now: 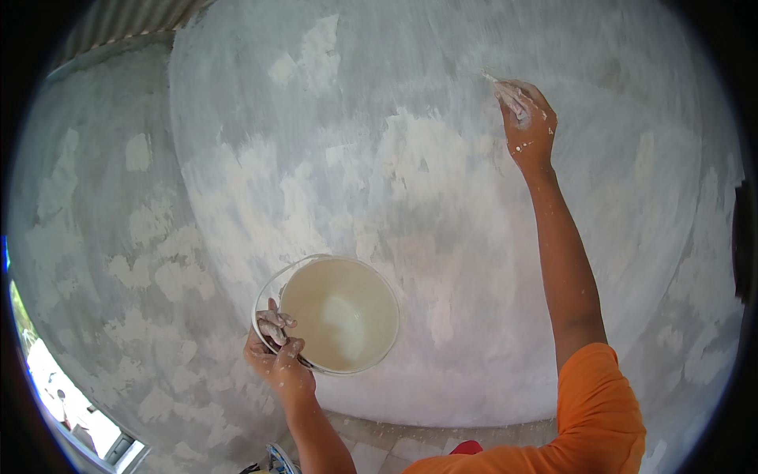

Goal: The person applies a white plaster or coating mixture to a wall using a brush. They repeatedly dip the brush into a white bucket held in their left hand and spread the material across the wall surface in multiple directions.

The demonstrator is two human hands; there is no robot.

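Observation:
A round off-white bucket [379, 272] hangs in front of me with its open mouth facing me. My left hand [280, 347] grips its left edge, thumb at the rim, and the thin wire-like handle loops around beside the fingers. White smears cover those fingers. Higher up on the right, my right hand [530, 118] reaches to the grey wall [442, 316], its fingers closed and coated in white. A thin pale tip shows past the fingertips at the wall; its kind cannot be made out. Uneven white patches spread over the wall surface.
Another patchy grey wall [95, 253] meets this one at a corner on the left. Corrugated roofing [118, 24] shows at top left, and a bright opening [71, 403] at lower left. Pale floor tiles [410, 449] lie below, with a partly hidden object [276, 458] near my left forearm.

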